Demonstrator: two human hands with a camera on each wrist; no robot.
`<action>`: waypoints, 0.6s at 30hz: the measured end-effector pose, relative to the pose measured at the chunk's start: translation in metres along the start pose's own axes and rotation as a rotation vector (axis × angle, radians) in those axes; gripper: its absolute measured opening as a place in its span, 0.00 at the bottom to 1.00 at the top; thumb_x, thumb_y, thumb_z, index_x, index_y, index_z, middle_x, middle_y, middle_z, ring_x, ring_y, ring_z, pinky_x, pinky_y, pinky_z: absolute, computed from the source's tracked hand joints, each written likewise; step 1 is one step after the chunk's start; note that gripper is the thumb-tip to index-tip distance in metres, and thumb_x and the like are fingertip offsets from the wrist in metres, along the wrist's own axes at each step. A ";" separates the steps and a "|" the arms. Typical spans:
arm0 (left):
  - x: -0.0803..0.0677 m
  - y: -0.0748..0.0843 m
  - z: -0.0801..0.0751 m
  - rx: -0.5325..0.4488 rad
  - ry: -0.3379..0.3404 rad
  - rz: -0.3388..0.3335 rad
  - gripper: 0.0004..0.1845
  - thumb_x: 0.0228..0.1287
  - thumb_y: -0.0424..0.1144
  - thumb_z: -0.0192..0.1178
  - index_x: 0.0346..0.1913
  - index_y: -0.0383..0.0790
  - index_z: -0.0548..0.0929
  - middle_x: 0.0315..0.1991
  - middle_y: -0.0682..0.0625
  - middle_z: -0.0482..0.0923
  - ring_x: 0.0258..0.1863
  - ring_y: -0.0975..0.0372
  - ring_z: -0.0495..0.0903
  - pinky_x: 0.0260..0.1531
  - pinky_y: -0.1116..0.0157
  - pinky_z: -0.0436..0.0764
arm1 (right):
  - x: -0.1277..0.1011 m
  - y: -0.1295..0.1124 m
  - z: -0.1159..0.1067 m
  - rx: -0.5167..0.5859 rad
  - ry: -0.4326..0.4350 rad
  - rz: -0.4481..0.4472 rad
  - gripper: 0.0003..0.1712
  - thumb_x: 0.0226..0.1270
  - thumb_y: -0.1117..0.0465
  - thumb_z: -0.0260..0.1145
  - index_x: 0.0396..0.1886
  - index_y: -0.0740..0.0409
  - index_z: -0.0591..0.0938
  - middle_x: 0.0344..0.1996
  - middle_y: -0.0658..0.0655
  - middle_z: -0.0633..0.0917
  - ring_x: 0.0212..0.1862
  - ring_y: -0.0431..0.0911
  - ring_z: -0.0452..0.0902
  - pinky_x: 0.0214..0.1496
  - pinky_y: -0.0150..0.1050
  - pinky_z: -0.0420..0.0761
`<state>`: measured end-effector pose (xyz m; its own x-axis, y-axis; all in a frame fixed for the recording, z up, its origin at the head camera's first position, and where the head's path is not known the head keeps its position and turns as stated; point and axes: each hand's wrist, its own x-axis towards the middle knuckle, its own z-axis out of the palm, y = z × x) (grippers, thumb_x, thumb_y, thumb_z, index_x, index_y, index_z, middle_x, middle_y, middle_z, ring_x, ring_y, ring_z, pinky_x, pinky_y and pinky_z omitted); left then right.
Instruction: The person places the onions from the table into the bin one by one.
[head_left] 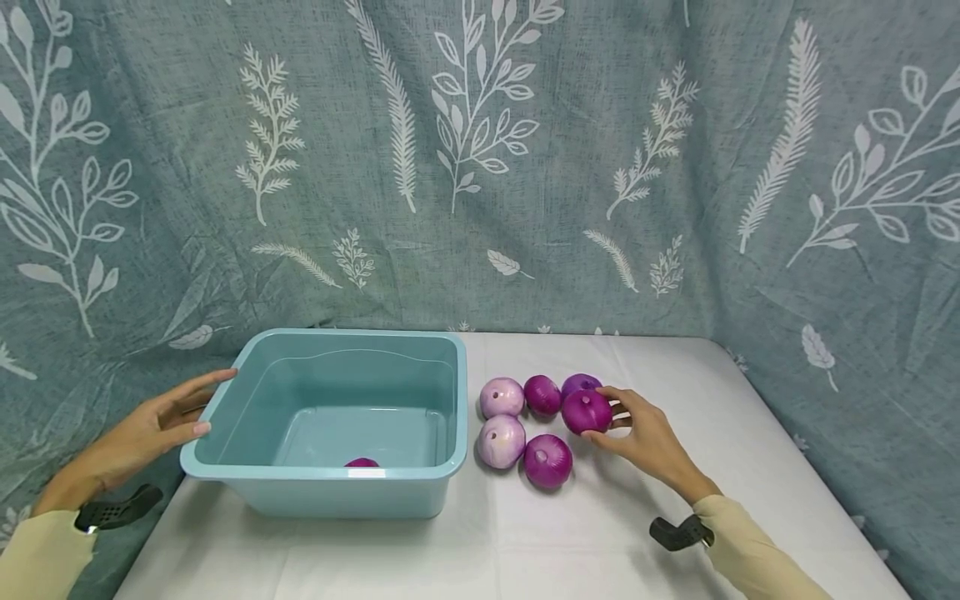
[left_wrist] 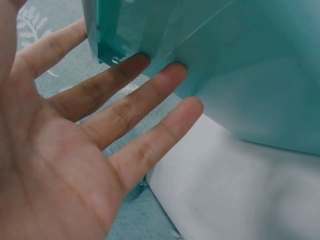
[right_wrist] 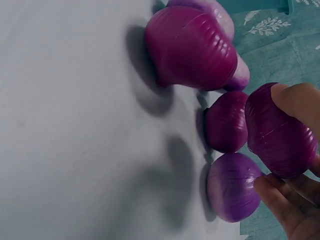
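My right hand (head_left: 651,437) pinches a dark red onion (head_left: 587,412) between thumb and fingers. In the right wrist view that held onion (right_wrist: 280,131) is lifted off the table, beside a purple onion (right_wrist: 234,187) close to the fingertips. At the left end of a light blue plastic tub (head_left: 337,493), my left hand (head_left: 146,429) touches the rim with fingers spread. The left wrist view shows those fingers nearly straight against the tub's outer wall (left_wrist: 260,100). Inside the tub lies a red onion (head_left: 362,462), mostly hidden by the front wall.
Several onions cluster right of the tub: two pale ones (head_left: 502,442), a small dark one (head_left: 542,396) and a larger red one (head_left: 547,462) nearer the front. A white cloth (head_left: 480,558) covers the table. Patterned blue-grey fabric (head_left: 525,275) hangs behind and at both sides.
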<state>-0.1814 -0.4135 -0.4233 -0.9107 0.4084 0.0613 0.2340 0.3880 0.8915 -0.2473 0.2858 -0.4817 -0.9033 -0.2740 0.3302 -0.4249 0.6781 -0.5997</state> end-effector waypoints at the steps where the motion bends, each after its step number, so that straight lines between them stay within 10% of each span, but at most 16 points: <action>1: 0.000 0.000 0.000 0.000 0.000 -0.002 0.37 0.82 0.31 0.50 0.85 0.51 0.49 0.74 0.65 0.58 0.64 0.78 0.68 0.51 0.64 0.82 | 0.001 -0.002 -0.001 0.000 0.003 0.001 0.43 0.56 0.47 0.83 0.67 0.59 0.77 0.53 0.60 0.84 0.44 0.53 0.87 0.48 0.50 0.87; 18: 0.001 -0.002 0.000 0.004 0.004 0.006 0.37 0.82 0.30 0.50 0.85 0.52 0.49 0.79 0.55 0.55 0.65 0.78 0.68 0.52 0.64 0.81 | 0.027 -0.047 -0.003 -0.004 0.018 -0.106 0.42 0.55 0.43 0.82 0.66 0.53 0.79 0.53 0.51 0.84 0.46 0.47 0.84 0.49 0.49 0.86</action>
<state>-0.1825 -0.4137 -0.4249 -0.9108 0.4071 0.0684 0.2406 0.3887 0.8894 -0.2510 0.2486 -0.4425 -0.8519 -0.3326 0.4045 -0.5180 0.6483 -0.5580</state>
